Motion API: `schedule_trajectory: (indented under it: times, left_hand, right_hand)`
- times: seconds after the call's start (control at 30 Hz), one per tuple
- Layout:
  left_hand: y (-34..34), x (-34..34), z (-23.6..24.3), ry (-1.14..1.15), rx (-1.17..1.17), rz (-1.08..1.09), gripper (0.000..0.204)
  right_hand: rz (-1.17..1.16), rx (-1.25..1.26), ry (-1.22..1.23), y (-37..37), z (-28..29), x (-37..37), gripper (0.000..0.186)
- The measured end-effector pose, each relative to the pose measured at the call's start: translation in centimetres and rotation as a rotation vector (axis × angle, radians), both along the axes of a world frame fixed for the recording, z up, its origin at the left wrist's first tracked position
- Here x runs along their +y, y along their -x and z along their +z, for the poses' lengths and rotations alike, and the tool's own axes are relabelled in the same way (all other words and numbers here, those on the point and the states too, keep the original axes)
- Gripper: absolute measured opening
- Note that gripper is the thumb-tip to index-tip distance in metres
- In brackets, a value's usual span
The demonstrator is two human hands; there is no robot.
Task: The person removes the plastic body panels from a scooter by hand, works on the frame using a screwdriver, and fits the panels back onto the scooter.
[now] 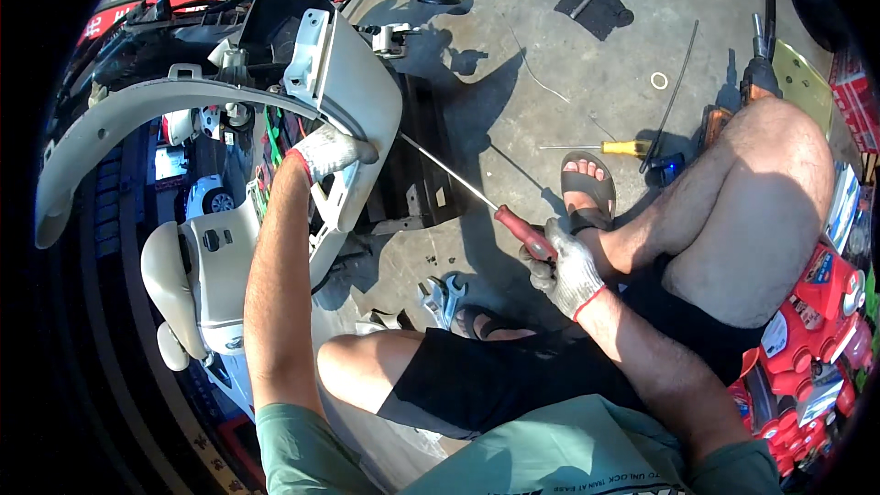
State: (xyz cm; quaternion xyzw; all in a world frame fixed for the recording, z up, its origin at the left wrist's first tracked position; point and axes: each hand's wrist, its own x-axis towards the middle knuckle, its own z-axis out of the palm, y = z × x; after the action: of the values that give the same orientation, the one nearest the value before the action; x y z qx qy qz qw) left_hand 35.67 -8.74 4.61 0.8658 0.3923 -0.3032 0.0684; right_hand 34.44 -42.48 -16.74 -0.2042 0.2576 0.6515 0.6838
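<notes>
A pale moulded panel (371, 101) is seen upright ahead and to the left of the seated person, and a curved strip (110, 119) is seen arching leftward from it. The gloved left hand (335, 152) is laid on the panel's near edge; its fingers are partly hidden, so how far they are closed cannot be told. To the panel's right, a screwdriver (524, 231) is gripped by its red handle in the closed, gloved right hand (566, 270). Its shaft is pointed back at the panel's right edge; whether the tip touches cannot be told.

A dark metal frame (422, 165) is set just beside the panel's right edge, leaving little room there. Farther right of the panel, a stretch of concrete floor (513, 27) is left open, bounded by a yellow-handled screwdriver (626, 148), a thin dark rod (672, 96) and an orange-and-black power tool (759, 78). Nearer the person than the panel, spanners (444, 300) are laid beside a sandalled foot.

Printed labels are borne by red containers (807, 316) well to the panel's right. Pale characters are shown on a red banner (110, 21) left of the panel, and lettering is printed on the green shirt (550, 440).
</notes>
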Motion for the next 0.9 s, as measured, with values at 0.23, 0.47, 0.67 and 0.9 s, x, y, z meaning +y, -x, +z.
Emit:
schedule_trajectory:
  times: [0.23, 0.47, 0.67, 0.9]
  left_hand:
    - [0.0, 0.2, 0.3, 0.078, 0.076, 0.043, 0.06]
    - [-0.7, -0.7, 0.5, 0.054, 0.082, 0.017, 0.058]
    - [0.4, 0.9, -0.1, 0.074, 0.061, 0.033, 0.061]
    - [-0.1, 0.3, -0.5, 0.048, -0.01, 0.015, 0.042]
  right_hand:
    - [-0.14, -0.689, 0.283, 0.9, -0.1, 1.3, 0.024]
    - [-0.018, -0.15, 0.178, 0.1, 0.6, 0.6, 0.03]
    - [0.002, -0.29, 0.181, -0.8, 1.4, 0.4, 0.025]
    - [-0.22, -1.244, 0.301, 0.9, -1.6, 1.1, 0.031]
